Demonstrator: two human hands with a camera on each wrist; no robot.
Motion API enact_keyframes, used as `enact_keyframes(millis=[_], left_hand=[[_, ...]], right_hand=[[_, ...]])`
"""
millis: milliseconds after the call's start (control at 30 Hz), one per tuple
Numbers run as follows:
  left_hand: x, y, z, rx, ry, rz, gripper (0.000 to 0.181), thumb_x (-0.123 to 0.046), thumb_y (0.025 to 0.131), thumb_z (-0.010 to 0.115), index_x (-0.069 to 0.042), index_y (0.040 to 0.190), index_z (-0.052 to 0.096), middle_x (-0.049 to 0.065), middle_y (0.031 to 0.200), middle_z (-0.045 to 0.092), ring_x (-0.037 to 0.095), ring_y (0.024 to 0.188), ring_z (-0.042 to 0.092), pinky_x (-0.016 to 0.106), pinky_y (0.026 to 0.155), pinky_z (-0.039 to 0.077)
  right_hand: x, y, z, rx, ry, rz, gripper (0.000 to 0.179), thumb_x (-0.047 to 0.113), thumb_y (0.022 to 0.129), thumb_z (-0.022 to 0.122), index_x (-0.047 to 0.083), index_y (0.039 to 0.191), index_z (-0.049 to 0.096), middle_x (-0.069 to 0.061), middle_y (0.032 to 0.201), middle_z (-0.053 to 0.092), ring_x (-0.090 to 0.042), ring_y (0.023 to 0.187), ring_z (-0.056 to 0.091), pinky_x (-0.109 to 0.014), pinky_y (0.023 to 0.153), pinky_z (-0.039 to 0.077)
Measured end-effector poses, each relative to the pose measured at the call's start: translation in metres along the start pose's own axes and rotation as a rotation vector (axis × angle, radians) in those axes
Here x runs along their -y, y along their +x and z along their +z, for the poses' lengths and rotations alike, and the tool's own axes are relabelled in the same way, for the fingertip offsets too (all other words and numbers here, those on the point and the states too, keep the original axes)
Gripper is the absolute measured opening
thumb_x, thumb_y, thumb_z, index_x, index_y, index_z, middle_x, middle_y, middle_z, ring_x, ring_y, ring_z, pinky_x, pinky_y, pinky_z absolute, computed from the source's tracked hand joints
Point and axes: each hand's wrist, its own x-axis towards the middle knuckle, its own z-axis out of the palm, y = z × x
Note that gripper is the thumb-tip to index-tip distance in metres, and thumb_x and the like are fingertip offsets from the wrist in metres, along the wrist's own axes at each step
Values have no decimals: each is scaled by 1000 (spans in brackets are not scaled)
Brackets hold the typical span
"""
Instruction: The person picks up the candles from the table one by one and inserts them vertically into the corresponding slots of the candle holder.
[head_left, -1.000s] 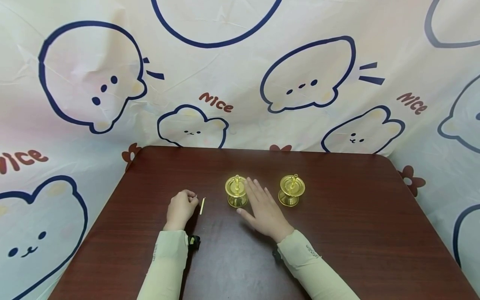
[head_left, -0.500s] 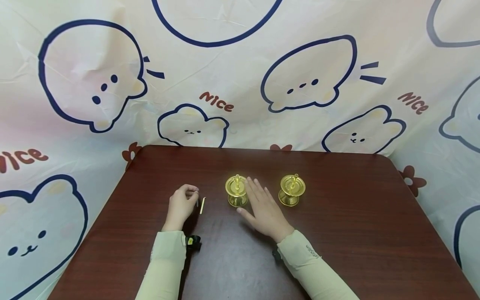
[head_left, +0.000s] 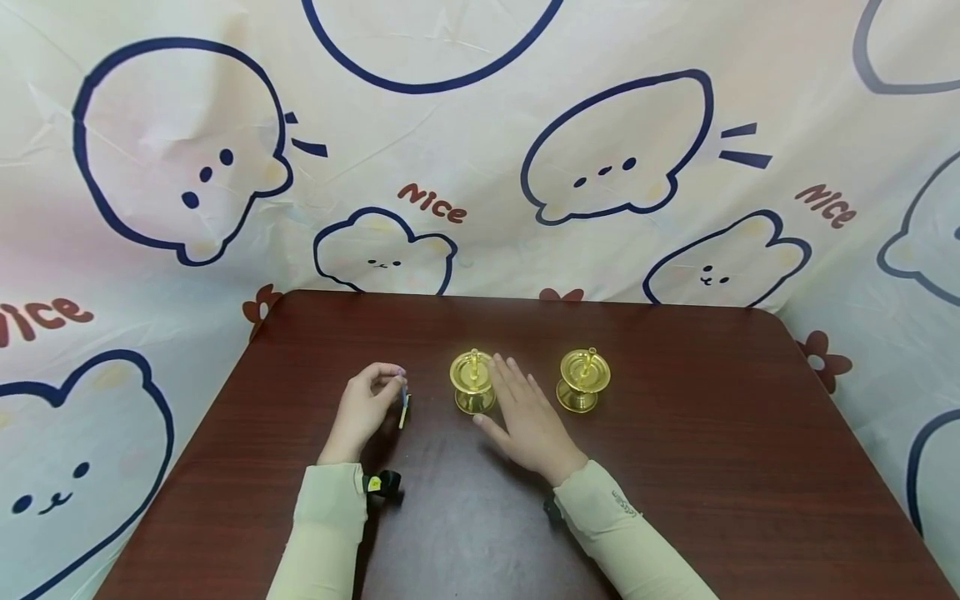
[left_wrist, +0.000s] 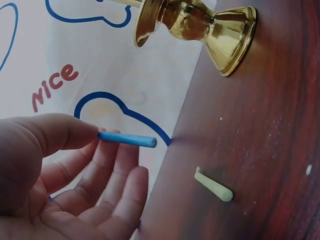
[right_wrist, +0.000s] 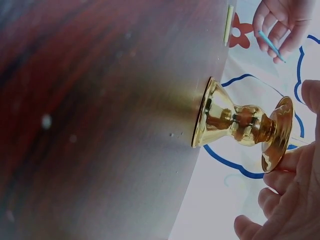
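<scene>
My left hand [head_left: 365,408] pinches a thin blue candle [left_wrist: 130,139] between thumb and fingertips, raised off the table. Below it a thin pale-yellow candle [left_wrist: 215,187] with a short wick lies on the wood. A brass candle holder [head_left: 467,382], with a wide dish and flared foot, stands upright in the middle. My right hand [head_left: 532,425] is held beside it with fingers straight, and the fingertips are right at the dish's rim in the right wrist view. In the head view that hand overlaps the holder's right edge.
A second brass candle holder [head_left: 582,382] stands upright to the right of my right hand. Everything is on a dark red-brown wooden table [head_left: 675,467]. A pale cloth [head_left: 487,150] with cartoon bears hangs behind and at both sides.
My left hand has risen off the table and moved slightly right, bringing the blue candle into view above the yellow one. My right hand and both holders have stayed put.
</scene>
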Motion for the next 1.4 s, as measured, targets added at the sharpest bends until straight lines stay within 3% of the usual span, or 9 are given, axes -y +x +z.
enact_keyframes(millis=[200,467,767,1167,1400], left_hand=[[-1,1,6,-4,-124,39,24,-9,104,56,7,121,60,24,111,68,38,107,68,28,85,57],[-4,1,13,-61,-144,101,21,-12,104,58,2,118,63,23,110,70,38,106,68,20,82,54],[-11,2,20,-70,-232,113,25,-9,104,56,6,124,59,27,119,65,36,111,67,43,91,56],[-16,4,23,-78,-201,174,20,-16,103,60,-2,118,63,25,113,68,32,104,70,34,82,58],[-25,4,26,-67,-180,202,22,-20,104,61,-5,119,64,18,111,70,27,103,70,27,83,54]], right_hand=[[0,0,1,0,-6,-2,80,44,103,57,9,162,18,-11,168,19,-30,155,14,-52,122,19],[-2,0,2,11,-41,-3,80,52,104,49,9,162,16,-9,169,15,-27,155,12,-49,123,19],[-1,0,0,2,-43,-9,79,50,104,51,7,162,19,-11,168,18,-28,155,14,-50,122,20],[-1,1,1,-18,-52,-25,79,50,103,51,4,160,22,-13,167,21,-28,155,15,-51,122,22],[-2,1,1,-23,-55,-29,78,49,103,52,3,160,24,-13,167,21,-30,154,18,-51,122,22]])
